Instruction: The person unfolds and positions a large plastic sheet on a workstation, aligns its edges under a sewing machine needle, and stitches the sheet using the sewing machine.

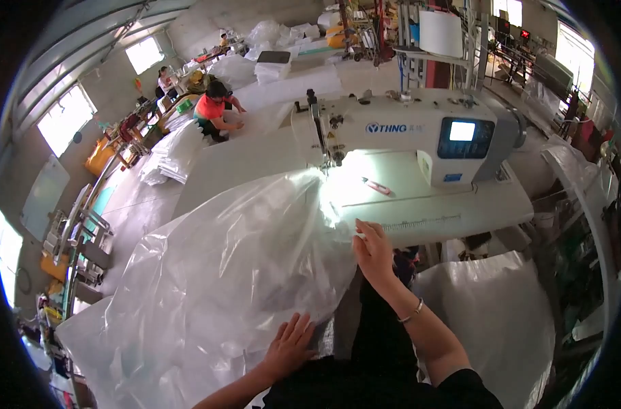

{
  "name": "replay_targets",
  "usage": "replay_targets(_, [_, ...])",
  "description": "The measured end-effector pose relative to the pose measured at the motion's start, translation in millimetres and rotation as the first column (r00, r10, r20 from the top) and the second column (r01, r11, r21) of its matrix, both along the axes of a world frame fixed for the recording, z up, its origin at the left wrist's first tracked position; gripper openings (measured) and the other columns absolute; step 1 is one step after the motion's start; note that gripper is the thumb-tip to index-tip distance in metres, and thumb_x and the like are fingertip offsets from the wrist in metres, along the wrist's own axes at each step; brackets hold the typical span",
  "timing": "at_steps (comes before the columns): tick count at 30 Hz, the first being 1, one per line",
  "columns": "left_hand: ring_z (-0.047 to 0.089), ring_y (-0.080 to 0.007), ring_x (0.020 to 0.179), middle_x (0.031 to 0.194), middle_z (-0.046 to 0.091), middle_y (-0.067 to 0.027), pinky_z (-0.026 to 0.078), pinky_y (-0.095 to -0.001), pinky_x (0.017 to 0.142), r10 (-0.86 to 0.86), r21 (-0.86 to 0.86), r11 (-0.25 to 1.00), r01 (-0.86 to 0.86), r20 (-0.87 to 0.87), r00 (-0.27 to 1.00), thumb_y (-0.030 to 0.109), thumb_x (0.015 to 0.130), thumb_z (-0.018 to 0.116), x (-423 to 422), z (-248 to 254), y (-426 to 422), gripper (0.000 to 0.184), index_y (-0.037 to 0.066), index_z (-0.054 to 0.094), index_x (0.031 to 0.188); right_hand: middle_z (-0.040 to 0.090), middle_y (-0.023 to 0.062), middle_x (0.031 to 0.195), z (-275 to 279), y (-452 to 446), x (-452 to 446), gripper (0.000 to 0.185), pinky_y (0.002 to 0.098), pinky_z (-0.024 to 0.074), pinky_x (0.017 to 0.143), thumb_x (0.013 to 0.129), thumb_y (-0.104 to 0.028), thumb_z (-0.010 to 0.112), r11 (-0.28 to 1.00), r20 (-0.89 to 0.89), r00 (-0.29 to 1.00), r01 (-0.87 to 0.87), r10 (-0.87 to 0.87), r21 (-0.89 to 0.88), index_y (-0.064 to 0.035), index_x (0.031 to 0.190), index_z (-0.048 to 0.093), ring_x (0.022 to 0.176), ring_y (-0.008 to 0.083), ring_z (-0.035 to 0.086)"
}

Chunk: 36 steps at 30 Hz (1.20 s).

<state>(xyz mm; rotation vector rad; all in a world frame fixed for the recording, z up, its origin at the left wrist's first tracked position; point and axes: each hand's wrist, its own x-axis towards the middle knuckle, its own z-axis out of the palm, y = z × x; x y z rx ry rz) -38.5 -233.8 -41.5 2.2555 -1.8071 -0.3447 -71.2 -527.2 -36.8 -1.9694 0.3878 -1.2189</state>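
Observation:
A large sheet of clear plastic film (208, 266) drapes over the table's left side, with its upper corner under the needle area of a white sewing machine (392, 126). My left hand (291, 346) lies flat on the lower part of the film, fingers spread. Near the table's front edge, my right hand (373, 251) is raised beside the film's right edge, fingers apart and slightly bent. I cannot tell whether its fingertips touch the film. On the lit machine bed rests a small red-handled cutter (376, 186).
More plastic sheeting (491, 313) hangs at my right, below the table. A thread stand with a large white cone (440, 34) rises behind the machine. A co-worker in an orange top (211, 107) bends over sheets farther back. Stacked film (173, 151) lies at left.

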Motion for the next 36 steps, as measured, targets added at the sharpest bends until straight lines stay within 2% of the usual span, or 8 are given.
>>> replay_targets(10, [0.05,-0.0334,0.107,0.112,0.055,-0.0138,0.04,-0.0446,0.089,0.433,-0.349,0.87,-0.348,0.202,0.879,0.006,0.069,0.064,-9,-78,107,0.043,0.004,0.054,0.11,0.058,0.0035,0.088,-73,80,-53,0.031,0.0245,0.0448,0.067,0.084,-0.01,0.063,0.808,-0.022,0.982,-0.141,0.187,0.572,-0.0013,0.111,0.051,0.078,0.009,0.054])
replay_targets(14, [0.056,-0.0322,0.085,0.085,0.059,-0.0107,0.045,-0.0383,0.076,0.417,-0.277,0.865,-0.419,-0.069,0.906,0.009,0.072,0.063,-4,-82,133,0.017,0.004,0.058,0.088,0.058,0.0026,0.094,-69,82,-38,0.034,0.0248,0.0454,0.075,0.082,-0.009,0.065,0.809,0.025,0.999,-0.039,0.03,0.586,0.0009,0.11,0.048,0.085,0.0088,0.055])
replay_targets(16, [0.056,-0.034,0.089,0.091,0.06,-0.0119,0.045,-0.039,0.079,0.277,-0.012,0.956,-0.292,-0.281,0.919,0.007,0.074,0.063,-6,-66,143,0.018,0.004,0.06,0.092,0.058,0.0022,0.092,-56,79,-33,0.033,0.026,0.0449,0.074,0.08,-0.011,0.068,0.519,0.284,0.954,-0.293,0.099,0.803,0.0008,0.105,0.05,0.085,0.0099,0.055])
replay_targets(19, [0.055,-0.0332,0.101,0.104,0.06,-0.0132,0.044,-0.0383,0.087,0.184,-0.227,0.928,-0.296,-0.413,0.892,0.008,0.074,0.063,-22,-33,133,0.027,0.005,0.061,0.101,0.052,-0.001,0.082,-63,72,-38,0.016,0.0263,0.0418,0.067,0.082,-0.013,0.066,0.338,0.384,0.855,-0.497,0.347,0.799,-0.0043,0.087,0.054,0.074,0.0085,0.05])
replay_targets(26, [0.032,-0.0347,0.128,0.139,0.034,-0.0198,0.022,-0.0405,0.107,0.65,-0.604,0.548,-0.579,-0.129,0.749,0.0,0.076,0.049,6,-23,134,0.062,-0.004,0.03,0.134,0.058,-0.0007,0.086,-20,100,-52,0.01,0.0209,0.04,0.067,0.077,-0.003,0.067,0.904,0.049,0.993,-0.117,0.106,0.411,-0.0054,0.075,0.057,0.077,0.0054,0.051])
replay_targets(28, [0.034,-0.0356,0.126,0.137,0.036,-0.0196,0.025,-0.0415,0.106,0.704,-0.639,0.509,-0.576,-0.075,0.706,0.0,0.076,0.05,17,-9,147,0.061,-0.004,0.032,0.134,0.058,0.0007,0.088,-10,102,-43,0.006,0.0205,0.0385,0.063,0.079,-0.004,0.064,0.496,0.503,0.822,-0.564,0.265,0.66,-0.006,0.08,0.059,0.076,0.0064,0.051])
replay_targets(31, [0.035,-0.0371,0.124,0.134,0.038,-0.0212,0.026,-0.0432,0.104,0.754,-0.667,0.47,-0.578,-0.036,0.656,0.002,0.078,0.052,25,18,160,0.058,-0.004,0.033,0.132,0.06,0.0033,0.098,14,111,-25,0.005,0.0215,0.0409,0.062,0.083,-0.009,0.063,0.116,0.602,0.728,-0.663,0.327,0.739,-0.0058,0.085,0.059,0.077,0.0079,0.055])
replay_targets(36, [0.034,-0.0407,0.123,0.132,0.036,-0.0266,0.027,-0.0458,0.103,0.852,-0.711,0.413,-0.57,0.08,0.518,0.013,0.086,0.053,65,4,219,0.052,-0.007,0.033,0.13,0.062,0.0051,0.101,3,145,-2,0.013,0.023,0.0441,0.067,0.084,-0.011,0.062,-0.047,0.549,0.513,-0.7,0.66,0.712,-0.0029,0.093,0.06,0.088,0.0106,0.058])
